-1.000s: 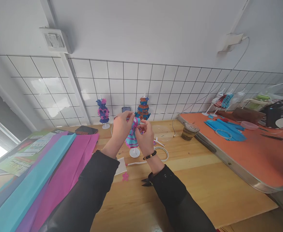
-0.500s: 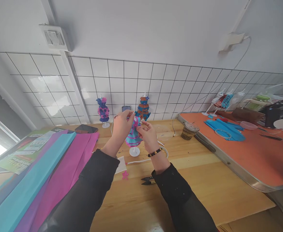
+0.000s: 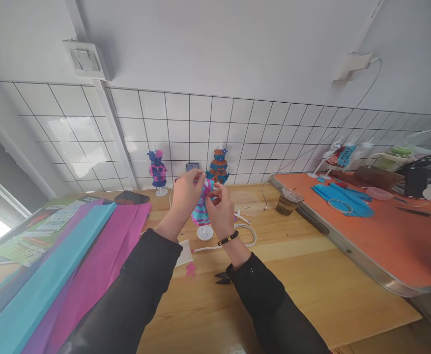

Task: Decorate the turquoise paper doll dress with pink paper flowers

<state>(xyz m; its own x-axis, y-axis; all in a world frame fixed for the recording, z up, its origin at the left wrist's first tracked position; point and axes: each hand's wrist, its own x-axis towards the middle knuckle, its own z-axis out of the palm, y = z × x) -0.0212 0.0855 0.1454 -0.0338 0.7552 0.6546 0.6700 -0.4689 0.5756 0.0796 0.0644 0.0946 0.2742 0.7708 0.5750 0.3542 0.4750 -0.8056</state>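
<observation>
In the head view, a small dress form (image 3: 201,212) in a pink and turquoise striped dress stands at the centre of the frame, its round white base on the wooden table (image 3: 292,290). The left hand (image 3: 186,192) is at its upper left side, thumb and forefinger brought together near the top of the dress; what lies between them is too small to tell. The right hand (image 3: 220,209), wearing a dark beaded bracelet (image 3: 228,238), is at its right side with fingers curled against the dress; whether they pinch anything cannot be told.

Below the base, toward the lower centre, lie a pink flower (image 3: 190,269) and dark snips (image 3: 222,279), the latter partly under the right sleeve. A roll of white tape (image 3: 252,236) is just right of the bracelet. Two dressed forms, one blue and pink (image 3: 158,169), one brown and teal (image 3: 218,166), stand behind, near the tiled wall. Pink, turquoise and purple sheets (image 3: 100,246) fill the lower left.
</observation>
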